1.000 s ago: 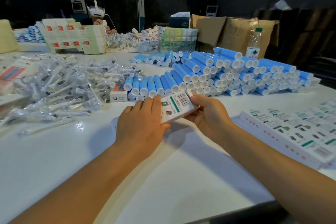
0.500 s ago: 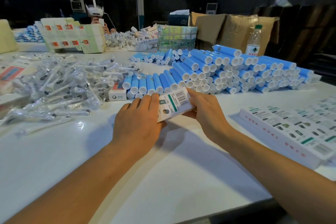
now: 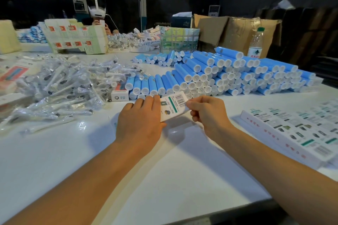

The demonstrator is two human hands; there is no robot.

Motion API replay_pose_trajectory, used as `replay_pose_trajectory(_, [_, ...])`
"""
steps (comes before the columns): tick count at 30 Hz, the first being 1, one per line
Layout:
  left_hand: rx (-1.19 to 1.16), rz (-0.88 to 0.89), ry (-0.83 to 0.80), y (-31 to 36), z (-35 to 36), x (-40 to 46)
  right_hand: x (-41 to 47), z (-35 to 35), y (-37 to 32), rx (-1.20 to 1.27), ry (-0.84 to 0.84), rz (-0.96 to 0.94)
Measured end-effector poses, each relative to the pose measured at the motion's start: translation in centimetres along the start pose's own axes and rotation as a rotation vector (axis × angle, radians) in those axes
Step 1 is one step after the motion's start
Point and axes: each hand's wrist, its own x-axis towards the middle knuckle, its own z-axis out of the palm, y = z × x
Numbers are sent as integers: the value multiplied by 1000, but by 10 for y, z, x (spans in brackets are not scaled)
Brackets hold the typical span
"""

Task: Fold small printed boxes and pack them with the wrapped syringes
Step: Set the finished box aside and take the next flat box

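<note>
A small white printed box (image 3: 172, 107) with a barcode and a green stripe is held between both hands just above the white table (image 3: 164, 179). My left hand (image 3: 140, 122) grips its left end, fingers curled over the top. My right hand (image 3: 207, 113) pinches its right end with curled fingers. A heap of clear-wrapped syringes (image 3: 60, 86) lies to the left. Flat printed box blanks (image 3: 300, 131) are stacked at the right.
A large pile of blue tubes with white caps (image 3: 219, 75) lies straight behind the hands. One folded small box (image 3: 119, 93) stands by the syringe heap. A water bottle (image 3: 256, 44), cardboard cartons (image 3: 237, 31) and a person wearing a headset (image 3: 98, 16) are at the back.
Both hands have kept hold of the box. My right hand has curled more tightly at the box's right end, and the box has tilted a little more upright.
</note>
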Motion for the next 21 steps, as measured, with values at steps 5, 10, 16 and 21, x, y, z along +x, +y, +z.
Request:
replay_pose_trajectory(5, [-54,-56,-5,2,-1,2,-7,9,7,-360,95,-349])
replay_pose_trajectory(10, [-42,-62,-11,1,-5,1,-7,7,6,-299,15,-302])
replay_pose_trajectory(16, [-58,-52,-34,7,-8,1,-10,6,7,-376,72,-429])
replay_pose_trajectory(21, [-92,-49,-64,3,-8,-1,-11,6,9,-518,38,-560])
